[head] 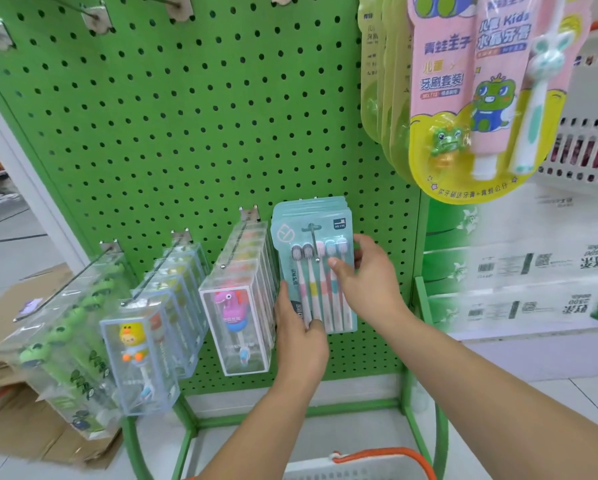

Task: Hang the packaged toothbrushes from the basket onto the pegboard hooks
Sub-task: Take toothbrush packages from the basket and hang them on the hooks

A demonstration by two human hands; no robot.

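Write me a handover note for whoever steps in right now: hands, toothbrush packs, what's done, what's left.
Left hand grips the lower edge of the front teal toothbrush pack. Right hand pinches its right side.
That pack sits on the rightmost low hook of the green pegboard, in front of other teal packs.
Done: the hook passes through this pack's hang hole.
Left: let go, then check the white basket below; its contents are out of view.

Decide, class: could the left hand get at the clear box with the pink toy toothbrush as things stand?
Probably yes. The left hand holds the teal toothbrush pack, and the pink toy box hangs right beside it at the front of its hook, nothing between; it would need to release first.
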